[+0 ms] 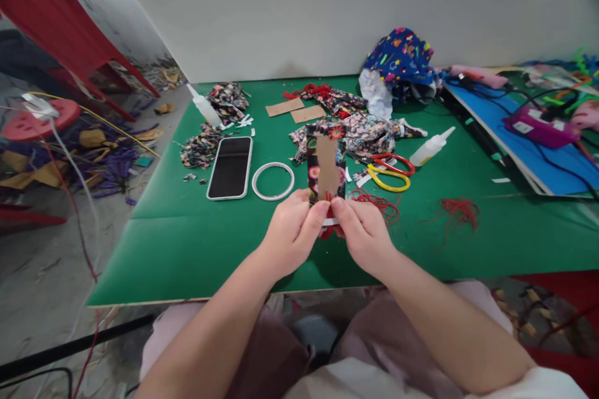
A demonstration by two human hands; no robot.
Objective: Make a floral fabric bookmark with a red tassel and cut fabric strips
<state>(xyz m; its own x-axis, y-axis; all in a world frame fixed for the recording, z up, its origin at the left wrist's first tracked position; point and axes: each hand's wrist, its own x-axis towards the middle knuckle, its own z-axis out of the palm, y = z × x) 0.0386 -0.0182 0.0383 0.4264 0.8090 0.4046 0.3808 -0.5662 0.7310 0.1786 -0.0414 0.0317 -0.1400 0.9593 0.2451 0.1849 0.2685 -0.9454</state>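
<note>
Left hand and right hand pinch card at lower end, thumbs on near face; tape left, scissors right.

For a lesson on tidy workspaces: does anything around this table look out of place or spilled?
Yes: purple and brown scraps litter the floor at left, and red threads lie tangled on the table, loose rather than gathered.

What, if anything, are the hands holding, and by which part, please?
A fabric-edged cardboard strip, held at its near end by the left hand and right hand.
</note>
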